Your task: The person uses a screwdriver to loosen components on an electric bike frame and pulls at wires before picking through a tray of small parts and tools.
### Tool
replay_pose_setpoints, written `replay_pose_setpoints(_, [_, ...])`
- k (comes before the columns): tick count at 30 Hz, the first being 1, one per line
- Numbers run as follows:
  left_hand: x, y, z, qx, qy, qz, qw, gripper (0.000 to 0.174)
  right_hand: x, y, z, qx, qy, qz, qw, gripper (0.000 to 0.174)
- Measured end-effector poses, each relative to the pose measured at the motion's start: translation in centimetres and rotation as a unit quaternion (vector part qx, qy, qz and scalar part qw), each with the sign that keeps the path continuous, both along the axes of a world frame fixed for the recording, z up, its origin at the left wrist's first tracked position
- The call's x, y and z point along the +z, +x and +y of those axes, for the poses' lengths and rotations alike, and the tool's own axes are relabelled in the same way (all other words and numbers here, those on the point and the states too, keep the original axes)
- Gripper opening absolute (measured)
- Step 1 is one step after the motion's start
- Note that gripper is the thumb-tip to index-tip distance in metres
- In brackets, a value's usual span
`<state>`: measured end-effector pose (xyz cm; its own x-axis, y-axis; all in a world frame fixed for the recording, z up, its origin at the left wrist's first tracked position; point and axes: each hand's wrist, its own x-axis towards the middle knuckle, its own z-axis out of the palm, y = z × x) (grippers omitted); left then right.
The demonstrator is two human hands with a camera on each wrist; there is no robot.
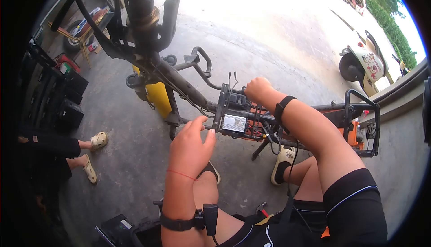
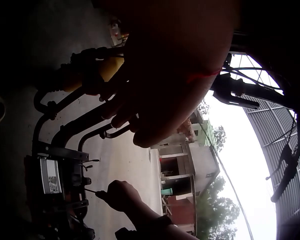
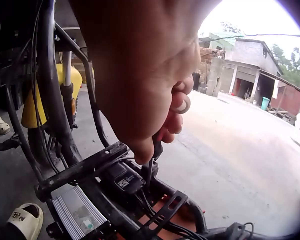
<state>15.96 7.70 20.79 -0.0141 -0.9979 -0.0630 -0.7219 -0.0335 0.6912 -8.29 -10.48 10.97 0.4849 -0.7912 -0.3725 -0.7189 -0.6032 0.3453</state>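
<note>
My right hand [image 1: 261, 90] grips a screwdriver [image 2: 101, 194] by its dark handle, fingers curled around it. Its thin shaft points down beside a small black box with a printed label [image 3: 124, 180], mounted on the black vehicle frame [image 3: 60, 120]. Next to that box sits a silver finned controller [image 1: 234, 123], with a drilled black crossbar [image 1: 220, 108] along its edge. My left hand [image 1: 191, 141] hovers over the near side of the frame, fingers loosely bent and holding nothing. In the left wrist view that hand is dark, with its fingers overlapping the frame tubes.
Cables run along the main tube, and a yellow fender [image 1: 158, 99] lies beneath the front. Another person's feet in clogs [image 1: 98, 140] are at the left, near black boxes [image 1: 69, 112]. A cream scooter [image 1: 370, 61] stands outside on the concrete. A black case [image 1: 117, 229] lies near my legs.
</note>
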Motion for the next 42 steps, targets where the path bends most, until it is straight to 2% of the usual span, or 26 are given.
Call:
replay_pose_setpoints(2, [0.9, -0.2, 0.3, 0.006, 0.026, 0.005, 1.0, 0.037, 0.1, 0.0, -0.4, -0.024, 0.002, -0.015, 1.0, 0.02])
replay_pose_setpoints(7, [1.8, -1.4, 0.4, -0.011, -0.002, -0.008, 1.0, 0.037, 1.3, -1.4, -0.8, -0.175, 0.06, -0.024, 0.982, 0.021])
replay_pose_setpoints(9, [1.9, -2.2, 0.3, -0.022, -0.021, -0.021, 0.999, 0.037, 0.3, -1.4, -0.1, -0.171, 0.024, -0.018, 0.985, 0.021])
replay_pose_setpoints(11, [1.1, -3.0, -0.2, -0.039, -0.038, -0.022, 0.998, 0.036, -0.3, -0.6, 0.7, -0.213, -0.006, -0.07, 0.974, 0.019])
replay_pose_setpoints(14, [-1.0, -3.6, -1.5, -0.051, -0.026, -0.026, 0.998, 0.037, -4.1, -0.9, 0.2, -0.198, -0.024, -0.104, 0.974, 0.018])
replay_pose_setpoints(15, [-2.1, -3.7, -1.9, -0.059, -0.04, -0.021, 0.997, 0.038, -3.2, -1.5, 2.1, -0.157, -0.094, -0.154, 0.971, 0.016])
replay_pose_setpoints(16, [-2.5, -4.1, -2.1, -0.054, -0.013, -0.011, 0.998, 0.04, -3.6, -2.5, 1.9, -0.129, -0.066, -0.127, 0.981, 0.018])
replay_pose_setpoints(17, [-2.5, -4.6, -1.9, -0.024, -0.006, -0.009, 1.0, 0.035, -4.3, -2.9, 2.3, -0.159, -0.055, -0.138, 0.976, 0.023])
replay_pose_setpoints(18, [-1.4, -4.6, -2.1, -0.04, 0.034, -0.047, 0.998, 0.026, -2.8, -2.6, 3.1, -0.203, -0.022, -0.13, 0.97, 0.027])
replay_pose_setpoints(19, [-3.8, -4.8, -2.9, -0.028, 0.031, -0.062, 0.997, 0.023, -4.1, -3.4, 3.2, -0.268, -0.003, -0.166, 0.949, 0.028])
replay_pose_setpoints(21, [-4.3, -4.8, -3.5, -0.026, 0.043, -0.109, 0.993, 0.027, 1.7, -1.4, 7.4, -0.218, -0.044, -0.127, 0.967, 0.028])
replay_pose_setpoints(23, [-4.3, -4.5, -3.6, -0.038, 0.045, -0.107, 0.993, 0.026, 2.8, -2.6, 9.7, -0.211, -0.075, -0.161, 0.961, 0.022])
replay_pose_setpoints(25, [-3.8, -4.3, -3.4, -0.046, 0.074, -0.106, 0.991, 0.026, 10.0, 0.0, 14.5, -0.228, -0.03, -0.198, 0.953, 0.019])
replay_pose_setpoints(26, [-4.5, -4.3, -3.1, -0.044, 0.04, -0.111, 0.992, 0.026, 12.5, 0.9, 16.0, -0.252, -0.002, -0.241, 0.937, 0.016])
replay_pose_setpoints(27, [-4.6, -4.1, -2.4, -0.043, 0.04, -0.117, 0.991, 0.026, 12.6, 0.3, 17.2, -0.251, -0.001, -0.247, 0.936, 0.016])
replay_pose_setpoints(29, [-3.5, -3.7, -1.3, -0.047, -0.004, -0.08, 0.996, 0.027, 12.6, -1.5, 19.7, -0.176, -0.038, -0.265, 0.947, 0.014])
replay_pose_setpoints(31, [-4.1, -3.3, 0.1, -0.039, -0.047, -0.032, 0.998, 0.038, 14.5, -1.3, 23.5, -0.171, -0.02, -0.327, 0.929, 0.019])
replay_pose_setpoints(33, [-3.9, -3.2, 1.6, -0.028, -0.084, 0.005, 0.996, 0.037, 10.5, -3.4, 24.6, -0.202, 0.021, -0.337, 0.919, 0.019])
replay_pose_setpoints(35, [-4.3, -3.1, 2.0, -0.026, -0.13, 0.016, 0.991, 0.031, 5.1, -4.8, 25.3, -0.201, -0.004, -0.425, 0.882, 0.018])
replay_pose_setpoints(36, [-3.4, -3.2, 2.1, -0.019, -0.138, 0.006, 0.99, 0.031, 4.4, -4.9, 25.6, -0.176, -0.026, -0.346, 0.921, 0.018])
replay_pose_setpoints(37, [-2.2, -3.2, 2.5, -0.023, -0.119, 0.016, 0.992, 0.029, 4.2, -4.4, 26.1, -0.152, -0.048, -0.264, 0.951, 0.018])
replay_pose_setpoints(38, [-1.5, -3.4, 2.8, -0.032, -0.098, 0.029, 0.994, 0.027, 6.2, -3.2, 26.3, -0.158, 0.01, -0.304, 0.939, 0.02])
replay_pose_setpoints(39, [-1.7, -3.6, 2.9, -0.033, -0.101, 0.024, 0.994, 0.027, 7.7, -2.2, 26.7, -0.157, 0.008, -0.309, 0.938, 0.02])
replay_pose_setpoints(40, [-1.7, -3.9, 3.0, -0.021, -0.136, 0.014, 0.99, 0.026, 9.1, -1.3, 26.8, -0.16, 0.035, -0.372, 0.914, 0.021])
replay_pose_setpoints(41, [-1.7, -4.3, 2.7, -0.006, -0.171, 0.007, 0.985, 0.025, 9.7, -1.1, 26.6, -0.159, 0.062, -0.431, 0.886, 0.023])
replay_pose_setpoints(42, [-1.9, -4.6, 2.6, -0.003, -0.148, 0.027, 0.989, 0.025, 8.9, -1.4, 26.0, -0.138, 0.064, -0.438, 0.886, 0.023])
